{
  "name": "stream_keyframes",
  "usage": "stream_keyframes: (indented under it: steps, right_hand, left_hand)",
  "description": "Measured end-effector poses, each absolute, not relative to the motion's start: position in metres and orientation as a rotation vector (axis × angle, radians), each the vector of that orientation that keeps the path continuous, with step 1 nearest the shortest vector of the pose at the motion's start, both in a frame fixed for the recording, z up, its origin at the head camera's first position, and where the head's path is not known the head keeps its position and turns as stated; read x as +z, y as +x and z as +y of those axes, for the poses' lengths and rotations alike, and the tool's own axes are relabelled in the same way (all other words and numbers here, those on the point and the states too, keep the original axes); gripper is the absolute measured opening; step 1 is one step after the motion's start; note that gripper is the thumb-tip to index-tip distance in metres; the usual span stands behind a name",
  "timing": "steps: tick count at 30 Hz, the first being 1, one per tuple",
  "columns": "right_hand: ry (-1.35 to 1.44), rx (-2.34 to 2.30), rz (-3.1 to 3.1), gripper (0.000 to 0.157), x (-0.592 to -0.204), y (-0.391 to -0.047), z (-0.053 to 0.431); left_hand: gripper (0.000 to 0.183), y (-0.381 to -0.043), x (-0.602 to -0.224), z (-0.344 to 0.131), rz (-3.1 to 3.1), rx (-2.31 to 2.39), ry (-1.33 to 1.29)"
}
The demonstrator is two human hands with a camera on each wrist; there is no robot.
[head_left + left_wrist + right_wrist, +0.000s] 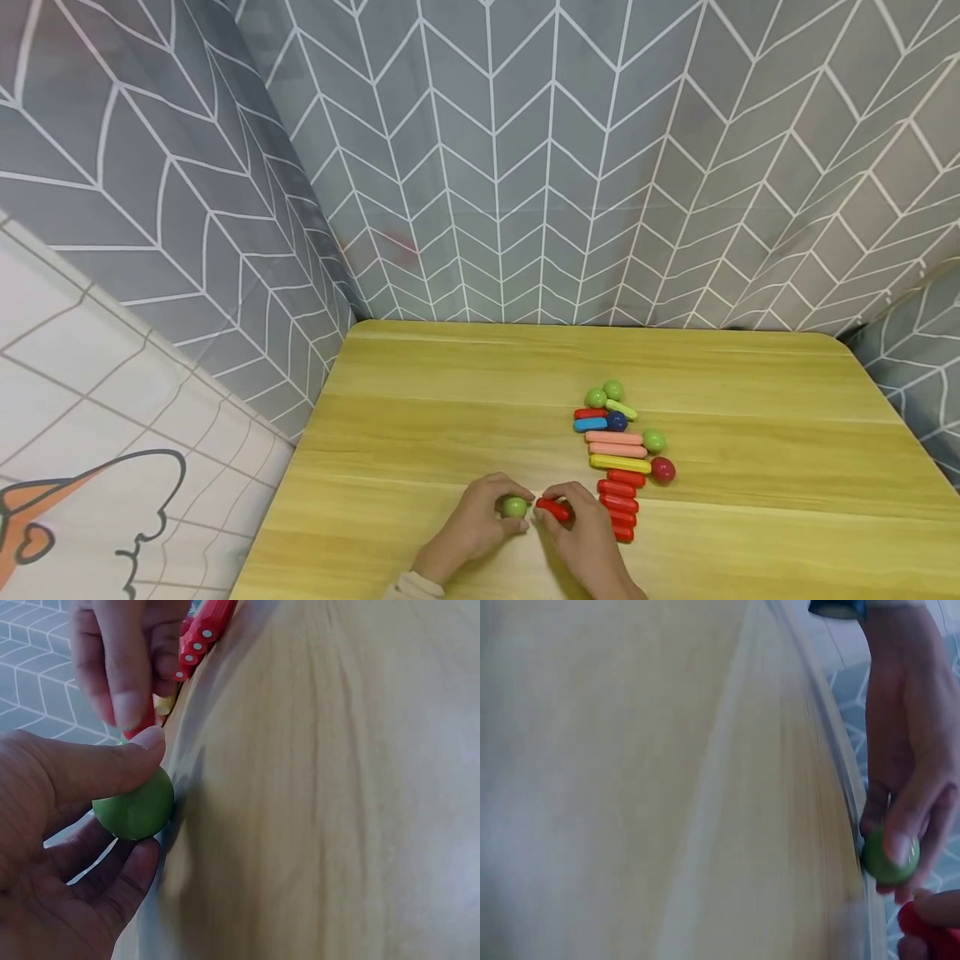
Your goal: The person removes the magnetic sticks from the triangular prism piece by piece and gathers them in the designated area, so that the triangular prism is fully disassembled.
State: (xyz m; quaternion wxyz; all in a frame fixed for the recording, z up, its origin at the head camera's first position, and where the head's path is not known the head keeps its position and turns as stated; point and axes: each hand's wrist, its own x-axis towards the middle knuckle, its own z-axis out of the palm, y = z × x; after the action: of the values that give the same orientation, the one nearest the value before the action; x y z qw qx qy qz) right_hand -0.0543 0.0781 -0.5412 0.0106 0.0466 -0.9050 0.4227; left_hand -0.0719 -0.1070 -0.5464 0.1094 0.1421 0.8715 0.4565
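Note:
My left hand [480,518] holds a green ball [513,507] between thumb and fingers, low over the table. Facing it, my right hand [587,537] pinches a short red stick [553,509] whose near end points at the ball. In the left wrist view the ball [135,806] sits under the thumb, and the red stick is mostly hidden by the hands. A small gap shows between ball and stick in the head view. The right wrist view has the green ball [889,857] just above the red stick [930,930].
Right of my hands lie several red sticks [618,503] in a row. Beyond them are a yellow stick [619,464], pink sticks [615,437], a blue stick [590,424], a red ball [663,469], a dark blue ball [617,421] and green balls [596,397]. A patterned curtain [495,167] hangs behind.

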Motion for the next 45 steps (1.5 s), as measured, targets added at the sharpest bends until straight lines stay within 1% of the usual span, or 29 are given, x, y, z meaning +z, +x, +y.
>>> stream_keyframes:
  steps: [3,9,14,18,23,29,34,45]
  right_hand:
    - [0.04,1.377,-2.763,0.021,-0.537,-0.055,0.087]
    - [-0.056,1.454,-2.568,0.025,-0.53,-0.057,0.111]
    - [-0.274,1.463,-2.47,0.025,-0.524,-0.059,0.133]
    - [-0.454,1.427,-2.453,0.028,-0.527,-0.058,0.15]
    - [-0.607,1.418,-2.43,0.031,-0.534,-0.056,0.168]
    - [-0.794,1.457,-2.413,0.033,-0.539,-0.056,0.187]
    - [-0.802,1.397,-2.447,0.031,-0.545,-0.055,0.193]
    - [-0.692,1.284,-2.535,0.03,-0.554,-0.059,0.201]
  left_hand:
    - [0.03,-0.071,-0.546,-0.104,2.56,1.333,0.44]
    - [0.03,-0.069,-0.547,-0.096,2.543,1.354,0.494]
    - [0.029,-0.065,-0.549,-0.085,2.504,1.369,0.518]
    - [0.028,-0.062,-0.55,-0.078,2.463,1.366,0.519]
    - [0.029,-0.062,-0.548,-0.07,2.431,1.36,0.489]
    - [0.032,-0.064,-0.547,-0.061,2.468,1.308,0.522]
    - [0.033,-0.067,-0.546,-0.056,2.506,1.284,0.553]
    - [0.032,-0.074,-0.543,-0.042,2.571,1.238,0.588]
